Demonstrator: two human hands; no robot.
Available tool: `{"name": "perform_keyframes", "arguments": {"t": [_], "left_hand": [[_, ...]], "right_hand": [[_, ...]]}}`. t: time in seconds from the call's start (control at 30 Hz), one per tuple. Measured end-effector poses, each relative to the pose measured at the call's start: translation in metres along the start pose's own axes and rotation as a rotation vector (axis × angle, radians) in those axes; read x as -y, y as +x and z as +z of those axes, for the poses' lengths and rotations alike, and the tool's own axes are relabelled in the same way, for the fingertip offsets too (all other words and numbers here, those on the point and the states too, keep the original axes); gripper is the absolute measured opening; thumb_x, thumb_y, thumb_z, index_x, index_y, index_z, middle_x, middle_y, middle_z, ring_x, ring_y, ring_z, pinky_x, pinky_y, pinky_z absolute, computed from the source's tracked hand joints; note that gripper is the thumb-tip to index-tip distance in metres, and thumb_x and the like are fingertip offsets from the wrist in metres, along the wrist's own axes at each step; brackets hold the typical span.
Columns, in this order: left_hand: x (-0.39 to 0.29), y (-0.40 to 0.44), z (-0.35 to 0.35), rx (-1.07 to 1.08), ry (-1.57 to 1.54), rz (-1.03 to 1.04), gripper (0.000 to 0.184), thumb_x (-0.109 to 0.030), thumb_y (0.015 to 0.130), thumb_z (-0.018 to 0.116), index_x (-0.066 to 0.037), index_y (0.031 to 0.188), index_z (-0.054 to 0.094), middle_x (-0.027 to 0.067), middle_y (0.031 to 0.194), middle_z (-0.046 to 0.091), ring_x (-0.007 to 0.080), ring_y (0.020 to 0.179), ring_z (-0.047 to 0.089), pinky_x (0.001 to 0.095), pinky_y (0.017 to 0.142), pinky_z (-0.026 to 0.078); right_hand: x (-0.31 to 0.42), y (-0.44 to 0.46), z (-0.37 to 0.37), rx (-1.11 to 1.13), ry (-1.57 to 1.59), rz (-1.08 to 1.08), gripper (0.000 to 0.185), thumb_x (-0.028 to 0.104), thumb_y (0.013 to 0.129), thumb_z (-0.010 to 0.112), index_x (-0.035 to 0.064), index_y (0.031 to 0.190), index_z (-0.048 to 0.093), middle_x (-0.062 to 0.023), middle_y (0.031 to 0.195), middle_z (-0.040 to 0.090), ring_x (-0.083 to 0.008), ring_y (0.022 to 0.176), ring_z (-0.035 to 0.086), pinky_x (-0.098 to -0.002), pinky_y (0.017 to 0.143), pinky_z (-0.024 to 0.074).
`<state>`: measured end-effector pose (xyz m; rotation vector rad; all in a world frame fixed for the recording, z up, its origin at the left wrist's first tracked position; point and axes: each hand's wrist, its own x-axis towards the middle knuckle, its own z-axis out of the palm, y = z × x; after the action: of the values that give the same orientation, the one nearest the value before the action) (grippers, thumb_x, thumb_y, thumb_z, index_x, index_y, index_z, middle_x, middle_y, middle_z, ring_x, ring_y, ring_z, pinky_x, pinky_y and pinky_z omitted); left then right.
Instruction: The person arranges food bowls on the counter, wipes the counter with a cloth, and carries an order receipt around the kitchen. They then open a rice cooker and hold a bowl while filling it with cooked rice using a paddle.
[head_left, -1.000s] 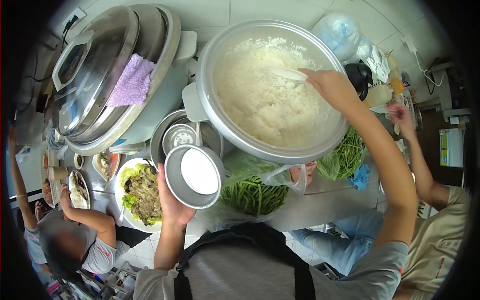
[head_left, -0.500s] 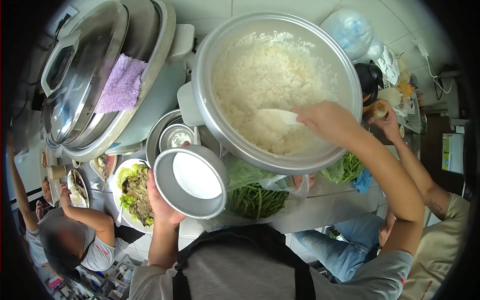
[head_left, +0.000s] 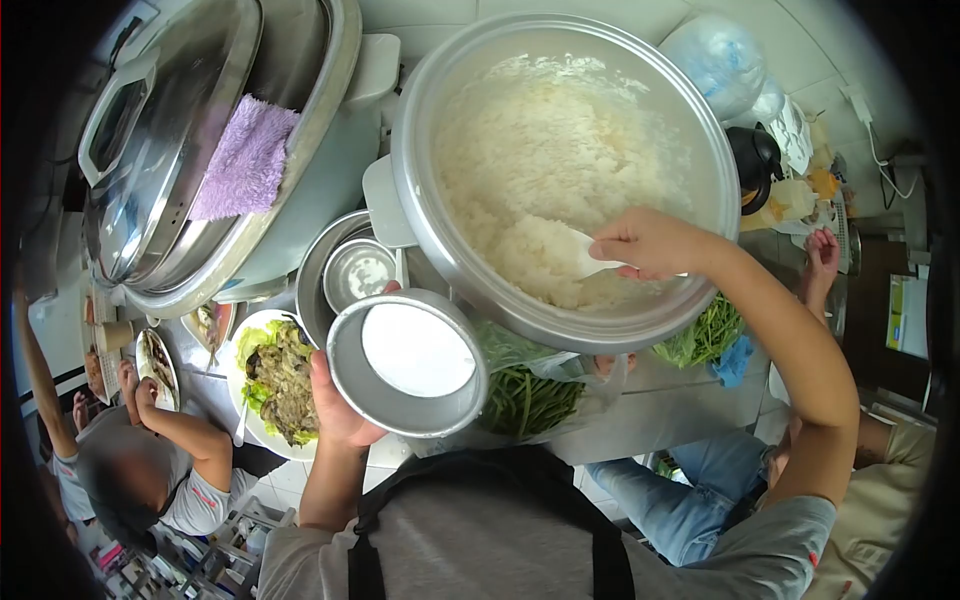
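Observation:
A big metal rice pot [head_left: 425, 225] is open in front of me, with cooked white rice [head_left: 540, 145] inside. My right hand [head_left: 645, 243] is closed round the handle of a white rice paddle [head_left: 590, 262]. Rice is heaped on the paddle's blade, low in the pot near its front wall. My left hand [head_left: 345, 400] holds a round metal bowl [head_left: 350, 340] tilted by its side, just outside the pot's front left. The bowl's bottom looks white. Behind it, a smaller metal bowl [head_left: 358, 272] rests inside a larger metal basin [head_left: 315, 300].
At left stands another large cooker [head_left: 330, 200] with a purple cloth [head_left: 245, 160]. A plate [head_left: 240, 375] of lettuce and cooked food lies beside my left hand. Green beans [head_left: 525, 400] in plastic lie below the pot. Co-workers [head_left: 205, 460] are at left and right [head_left: 870, 480].
My right hand has turned the paddle, and its blade now carries a heap of rice. My left hand and the bowl shifted slightly right. The co-worker's hand at right moved away from the dark jug.

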<state>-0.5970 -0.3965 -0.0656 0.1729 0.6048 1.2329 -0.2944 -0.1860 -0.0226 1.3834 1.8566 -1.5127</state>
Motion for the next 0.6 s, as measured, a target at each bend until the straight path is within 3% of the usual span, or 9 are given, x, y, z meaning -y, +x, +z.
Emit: {"name": "perform_keyframes", "arguments": {"t": [0.13,0.33,0.47,0.6], "left_hand": [[-0.003,-0.004,0.004,-0.037,0.076,0.066,0.103,-0.072,0.076,0.054,-0.007,0.148,0.02,0.014,0.149,0.03,0.031,0.134,0.036,0.0492,0.108,0.032],[-0.001,-0.008,-0.015,0.062,-0.112,0.091,0.093,-0.071,0.081,0.049,-0.009,0.146,0.026,0.015,0.147,0.032,0.0323,0.133,0.037,0.0518,0.107,0.033],[-0.005,-0.01,-0.012,0.046,-0.099,0.081,0.089,-0.07,0.083,0.047,-0.011,0.147,0.026,0.0142,0.148,0.032,0.0325,0.133,0.036,0.0514,0.107,0.034],[-0.017,-0.007,0.002,0.08,-0.111,0.129,0.093,-0.072,0.08,0.05,-0.012,0.147,0.026,0.014,0.148,0.031,0.0327,0.134,0.036,0.0513,0.108,0.033]], "right_hand": [[-0.011,0.003,0.013,-0.108,-0.056,-0.264,0.028,0.023,0.094,0.055,0.0004,0.078,0.061,-0.0019,0.057,0.052,-0.0086,0.051,0.048,-0.0253,0.049,0.0391],[0.008,-0.006,0.012,-0.041,0.082,-0.084,0.028,0.023,0.095,0.054,0.0017,0.079,0.062,0.0002,0.056,0.05,-0.0064,0.051,0.046,-0.0244,0.047,0.0375],[0.01,-0.012,0.006,-0.001,0.042,-0.083,0.027,0.025,0.095,0.054,0.0031,0.081,0.062,0.0009,0.056,0.05,-0.0055,0.048,0.044,-0.0233,0.044,0.0355],[0.015,-0.027,-0.001,0.011,0.049,-0.036,0.026,0.026,0.095,0.055,0.0048,0.083,0.063,0.0017,0.056,0.049,-0.0044,0.047,0.043,-0.0214,0.041,0.0332]]}}
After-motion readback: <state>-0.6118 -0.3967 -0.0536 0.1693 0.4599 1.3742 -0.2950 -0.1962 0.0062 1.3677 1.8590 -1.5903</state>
